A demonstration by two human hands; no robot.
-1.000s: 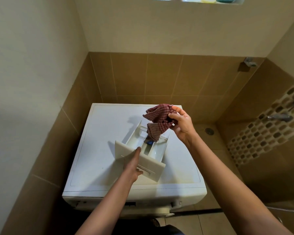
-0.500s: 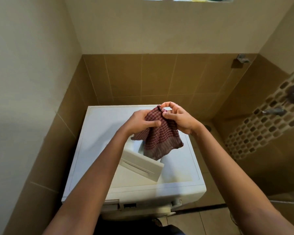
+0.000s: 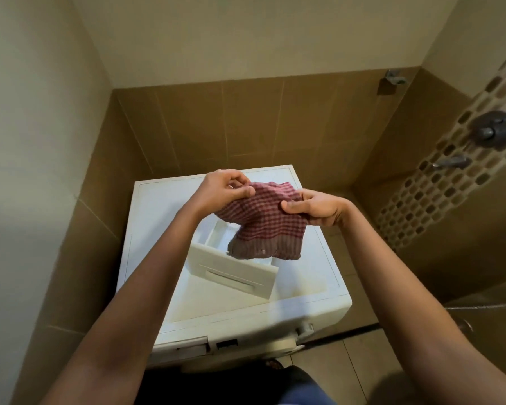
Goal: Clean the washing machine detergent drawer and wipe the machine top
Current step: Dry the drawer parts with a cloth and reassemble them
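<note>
A red checked cloth [image 3: 263,226] hangs spread between both hands above the washing machine [image 3: 304,290]. My left hand [image 3: 225,190] pinches the cloth's upper left edge. My right hand [image 3: 316,210] grips its upper right edge. The white detergent drawer [image 3: 231,273] lies removed on the machine top, front panel toward me, standing at an angle. The cloth's lower hem covers the drawer's far compartments.
Tan tiled walls close in on the left and behind the machine. A shower valve [image 3: 492,128] and spout [image 3: 450,162] stick out of the mosaic wall on the right. A metal bracket [image 3: 395,77] sits high on the back wall. Tiled floor lies right of the machine.
My left hand left the drawer front and rose to take the cloth. Both hands then pulled apart, spreading the bunched cloth wider above the drawer.
</note>
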